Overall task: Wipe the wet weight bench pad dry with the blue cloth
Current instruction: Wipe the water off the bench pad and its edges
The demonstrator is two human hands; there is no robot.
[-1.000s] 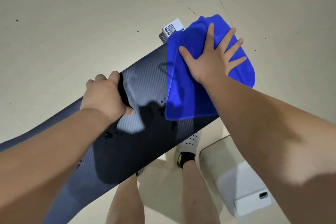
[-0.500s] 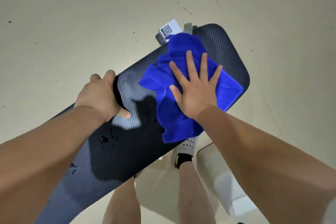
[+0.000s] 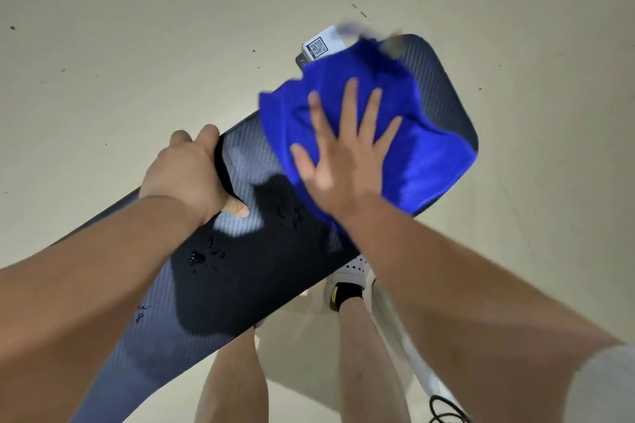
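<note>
The dark weight bench pad runs from lower left to upper right. A crumpled blue cloth lies on its far end. My right hand presses flat on the cloth with fingers spread. My left hand grips the pad's far edge, fingers curled over the rim and thumb on top. Water drops sit on the pad near my left forearm, and more lie just beside the cloth.
A white tag with a QR code sticks out beyond the pad's far end. My legs and a white shoe are below the pad on the beige floor. A white box and a black cable lie at lower right.
My right hand slid the cloth from the pad's far end toward the near side and left, bunching it up. My left hand kept its grip on the pad's edge.
</note>
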